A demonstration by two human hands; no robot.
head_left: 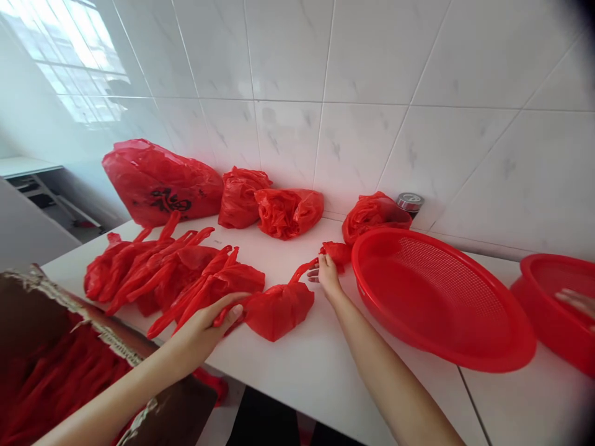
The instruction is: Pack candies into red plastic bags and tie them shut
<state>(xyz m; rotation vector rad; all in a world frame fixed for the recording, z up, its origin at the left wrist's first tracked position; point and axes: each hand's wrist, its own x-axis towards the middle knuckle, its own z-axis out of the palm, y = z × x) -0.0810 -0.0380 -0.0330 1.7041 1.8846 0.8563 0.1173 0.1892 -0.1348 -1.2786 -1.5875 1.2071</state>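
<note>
My left hand [218, 319] is closed around the gathered handle of a filled red plastic bag [279, 311], which rests near the front of the white table. From that bag's other side a twisted handle [303, 270] runs up to my right hand [327, 275]. The fingers of that hand are bent and pinch red plastic, partly hidden behind them. Just beyond it lies a smaller red bundle [339, 253], touching or nearly touching my fingertips. Left of my left hand, several tied red bags [171, 275] lie in a row, handles sticking up.
A red perforated basin [432, 297] stands right of my right arm. Another red basin [553, 310] has another person's hand [576, 301] over it. Red bundles [288, 214], a large bag [162, 183] and a can [409, 202] line the tiled wall. A cardboard box [106, 344] sits lower left.
</note>
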